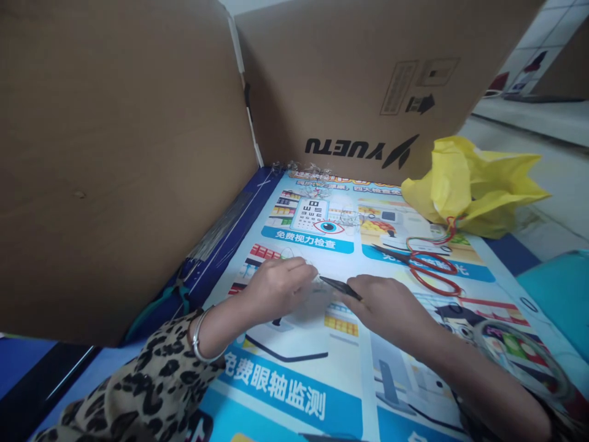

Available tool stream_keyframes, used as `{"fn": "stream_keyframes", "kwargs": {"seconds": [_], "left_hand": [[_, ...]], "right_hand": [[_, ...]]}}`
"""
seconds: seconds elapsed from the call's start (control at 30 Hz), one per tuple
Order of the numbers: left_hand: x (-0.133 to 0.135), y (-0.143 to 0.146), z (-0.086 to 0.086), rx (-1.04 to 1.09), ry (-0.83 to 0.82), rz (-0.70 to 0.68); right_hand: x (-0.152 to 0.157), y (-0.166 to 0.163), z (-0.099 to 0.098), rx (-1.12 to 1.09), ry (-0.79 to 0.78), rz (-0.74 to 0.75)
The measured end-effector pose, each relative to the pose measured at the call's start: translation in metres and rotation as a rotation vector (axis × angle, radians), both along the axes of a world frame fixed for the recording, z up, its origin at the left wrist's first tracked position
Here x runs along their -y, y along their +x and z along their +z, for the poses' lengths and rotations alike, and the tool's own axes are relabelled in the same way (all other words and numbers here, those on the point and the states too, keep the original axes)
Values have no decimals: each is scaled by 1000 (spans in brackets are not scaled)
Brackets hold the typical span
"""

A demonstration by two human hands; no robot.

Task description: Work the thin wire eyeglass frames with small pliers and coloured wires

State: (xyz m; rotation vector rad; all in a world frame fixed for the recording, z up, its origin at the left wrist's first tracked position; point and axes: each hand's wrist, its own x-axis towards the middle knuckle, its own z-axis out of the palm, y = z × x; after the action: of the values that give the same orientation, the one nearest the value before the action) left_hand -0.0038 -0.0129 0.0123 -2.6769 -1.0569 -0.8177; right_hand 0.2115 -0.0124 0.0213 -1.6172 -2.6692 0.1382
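My left hand is closed in a pinch on a thin wire; a faint loop stands out above its fingers. Closed around a dark tool with a tapered, pointed nose is my right hand, which hides the handles. The tool's tip reaches the fingertips of the left hand, where a small pale piece shows. Beyond the right hand lie scissors with red handles, blades pointing left. Tangled thin wire rests on the printed sheet farther back.
Cardboard panels rise at the left and back. A crumpled yellow bag sits at the back right, with coloured cords beside it. Teal-handled pliers lie at the left. A clear ring-shaped roll is near my right forearm.
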Motion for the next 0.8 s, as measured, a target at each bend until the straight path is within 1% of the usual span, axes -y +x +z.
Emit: {"fn": "stream_keyframes", "kwargs": {"seconds": [0.07, 0.2, 0.37, 0.6, 0.8], "left_hand": [[-1, 0, -2, 24, 44, 21], [-1, 1, -4, 35, 99, 38], [0, 3, -7, 10, 131, 65], [1, 6, -17, 50, 164, 102], [2, 8, -15, 74, 178, 114]], "right_hand": [[0, 0, 0, -31, -34, -20], [0, 0, 3, -48, -19, -54], [2, -3, 3, -38, -33, -59], [4, -8, 0, -18, -51, -72], [4, -9, -2, -19, -40, -74]]}}
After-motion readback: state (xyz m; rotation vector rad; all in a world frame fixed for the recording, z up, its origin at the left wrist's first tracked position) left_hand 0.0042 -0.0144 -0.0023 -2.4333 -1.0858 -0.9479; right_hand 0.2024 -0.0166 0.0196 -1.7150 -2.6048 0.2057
